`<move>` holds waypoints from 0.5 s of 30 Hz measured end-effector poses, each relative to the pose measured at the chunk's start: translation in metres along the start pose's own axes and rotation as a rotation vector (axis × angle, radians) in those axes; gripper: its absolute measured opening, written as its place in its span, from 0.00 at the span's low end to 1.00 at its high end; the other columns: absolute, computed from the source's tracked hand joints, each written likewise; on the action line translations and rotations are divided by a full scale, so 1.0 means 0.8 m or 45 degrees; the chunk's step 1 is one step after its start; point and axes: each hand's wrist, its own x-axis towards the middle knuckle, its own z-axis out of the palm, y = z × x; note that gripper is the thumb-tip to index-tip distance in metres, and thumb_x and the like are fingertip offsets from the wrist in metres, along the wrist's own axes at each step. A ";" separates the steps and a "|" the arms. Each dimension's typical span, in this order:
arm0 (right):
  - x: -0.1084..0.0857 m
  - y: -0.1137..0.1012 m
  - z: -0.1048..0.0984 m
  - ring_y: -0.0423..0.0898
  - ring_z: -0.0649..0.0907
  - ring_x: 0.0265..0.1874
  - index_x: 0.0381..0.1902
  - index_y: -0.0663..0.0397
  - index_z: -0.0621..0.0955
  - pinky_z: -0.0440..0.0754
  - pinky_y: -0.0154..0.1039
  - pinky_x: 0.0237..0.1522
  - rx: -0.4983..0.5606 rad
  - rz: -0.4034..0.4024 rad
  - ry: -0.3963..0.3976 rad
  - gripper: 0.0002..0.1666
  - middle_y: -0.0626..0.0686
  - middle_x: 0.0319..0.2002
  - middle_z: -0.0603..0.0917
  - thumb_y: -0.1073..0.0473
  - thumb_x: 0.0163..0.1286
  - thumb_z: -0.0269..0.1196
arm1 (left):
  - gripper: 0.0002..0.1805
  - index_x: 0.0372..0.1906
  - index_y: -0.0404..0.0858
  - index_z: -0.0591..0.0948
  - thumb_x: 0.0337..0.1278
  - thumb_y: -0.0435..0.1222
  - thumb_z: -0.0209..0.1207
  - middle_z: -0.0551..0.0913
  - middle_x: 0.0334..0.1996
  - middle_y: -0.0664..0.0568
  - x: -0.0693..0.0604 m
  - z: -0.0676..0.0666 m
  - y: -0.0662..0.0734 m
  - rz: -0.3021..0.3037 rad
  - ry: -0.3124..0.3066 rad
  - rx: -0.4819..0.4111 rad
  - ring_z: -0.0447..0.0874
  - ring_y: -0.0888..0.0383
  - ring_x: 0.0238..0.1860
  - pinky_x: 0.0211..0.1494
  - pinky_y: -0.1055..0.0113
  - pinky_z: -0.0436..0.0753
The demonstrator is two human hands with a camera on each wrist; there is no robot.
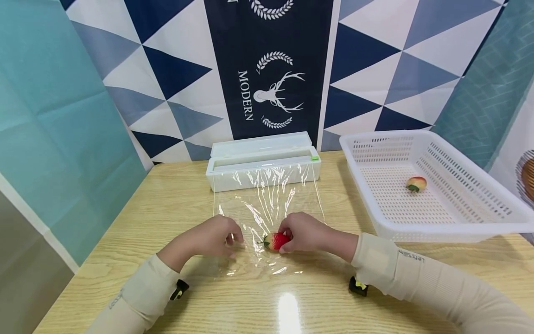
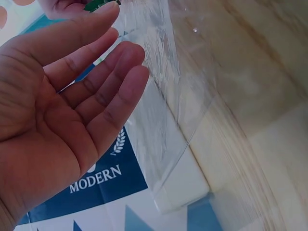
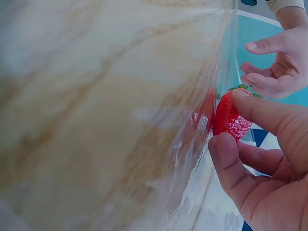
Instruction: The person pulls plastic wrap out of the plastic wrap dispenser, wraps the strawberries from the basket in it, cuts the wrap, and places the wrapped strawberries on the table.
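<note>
OK, on my feeds now: R hand has the strawberry, thumb one side, fingertips t'other, a proper pinch. Berry's approx mid-sheet, at the surface of the clear film, leafy end aimed at the L hand. And the L, I see it just beside, over the film's left part: fingers lightly bent, slightly spread, thumb apart, nothing held. From the R wrist cam I get a gap btwn that hand and the leaves.

Film's wrinkled and shiny, running from the white box twd the person across the wood-grain table. Box lid's up, w/ a small green piece at its right end. Over right, I've got a white basket, slotted sides, w/ a paler fruit inside, approx centre, its green leaves twd the person.
</note>
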 end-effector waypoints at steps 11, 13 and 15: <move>-0.006 0.004 -0.008 0.39 0.77 0.27 0.42 0.63 0.84 0.77 0.36 0.35 0.000 -0.053 -0.030 0.25 0.45 0.27 0.80 0.57 0.48 0.78 | 0.11 0.34 0.33 0.85 0.40 0.27 0.73 0.85 0.30 0.52 -0.006 -0.007 0.001 0.083 -0.002 -0.005 0.83 0.61 0.30 0.36 0.72 0.80; -0.010 0.005 -0.013 0.39 0.77 0.27 0.43 0.62 0.83 0.78 0.38 0.37 -0.030 -0.062 -0.028 0.24 0.47 0.30 0.80 0.57 0.50 0.77 | 0.11 0.34 0.33 0.85 0.40 0.26 0.73 0.85 0.30 0.52 -0.008 -0.009 0.002 0.093 -0.004 -0.004 0.83 0.61 0.30 0.35 0.72 0.80; -0.015 0.007 -0.019 0.39 0.77 0.27 0.42 0.60 0.83 0.78 0.39 0.38 -0.062 -0.072 -0.025 0.21 0.49 0.32 0.79 0.59 0.51 0.75 | 0.11 0.34 0.34 0.85 0.41 0.25 0.72 0.85 0.30 0.52 -0.011 -0.010 0.004 0.090 -0.009 -0.011 0.83 0.61 0.30 0.35 0.73 0.80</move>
